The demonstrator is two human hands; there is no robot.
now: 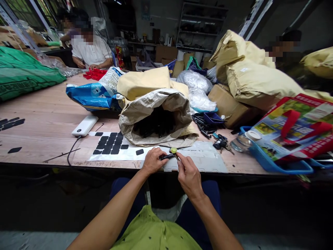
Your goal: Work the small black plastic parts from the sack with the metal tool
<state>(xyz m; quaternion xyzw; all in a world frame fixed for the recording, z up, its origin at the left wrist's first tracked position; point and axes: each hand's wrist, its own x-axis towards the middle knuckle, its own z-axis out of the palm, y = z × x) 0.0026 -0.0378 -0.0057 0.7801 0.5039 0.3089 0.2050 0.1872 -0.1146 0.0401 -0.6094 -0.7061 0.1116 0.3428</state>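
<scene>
Near the table's front edge my left hand [154, 160] is closed on a thin black piece [167, 157], which points to the right. My right hand [189, 173] pinches a slim metallic tool [177, 157], held close to the tip of the black piece. A small yellow-green round thing [173, 150] shows between the hands, at the tool's upper end. Behind them lies an open paper sack [137, 107] with dark pieces inside. Left of my left hand, black rounded pads [110, 143] sit in rows on a white sheet [106, 157].
A white power bank [84, 126] with a cable is at the left. Black parts [205, 125], keys [229, 147], a bottle [241, 142] and a blue tray [283, 168] stand right. Large sacks [260, 81] rise behind. A person in white [91, 52] sits across the table.
</scene>
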